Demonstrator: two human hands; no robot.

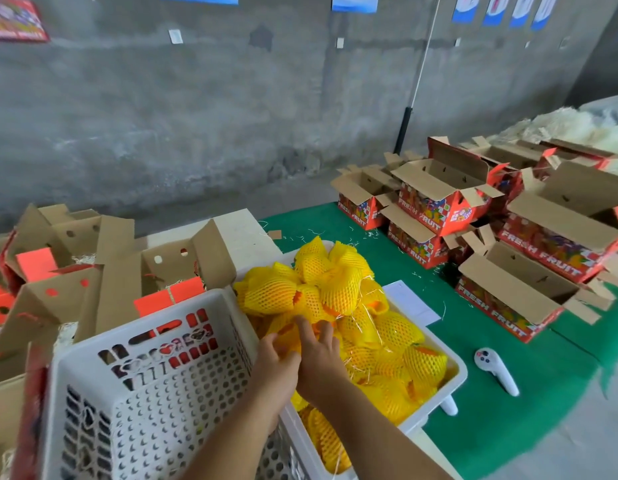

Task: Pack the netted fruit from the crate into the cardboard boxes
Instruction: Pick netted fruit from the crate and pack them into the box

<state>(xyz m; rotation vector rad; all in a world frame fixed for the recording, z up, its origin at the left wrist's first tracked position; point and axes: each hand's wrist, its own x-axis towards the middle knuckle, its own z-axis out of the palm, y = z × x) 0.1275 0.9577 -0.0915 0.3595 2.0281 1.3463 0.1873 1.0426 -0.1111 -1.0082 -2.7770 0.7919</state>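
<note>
On your far left, open cardboard boxes (pixel 120 271) stand with flaps up and shredded padding inside, ready to receive fruit. Just right of them, an empty white perforated crate (pixel 155 386) sits tipped against the full crate (pixel 456 372), out of your way but close. Your left hand (pixel 278 367) and right hand (pixel 323 362) meet over the heap near its middle, fingers curled into the yellow foam netting of one netted fruit (pixel 293 336); the grip looks partial, so I cannot tell whether either hand has closed on it. The rest of the fruit piles just beyond and right of your fingertips. Farther right, more "FRESH FRUIT" boxes (pixel 435 199) wait open on the green table cover (pixel 491 427), with a white controller (pixel 496 370) lying beside the crate.
</note>
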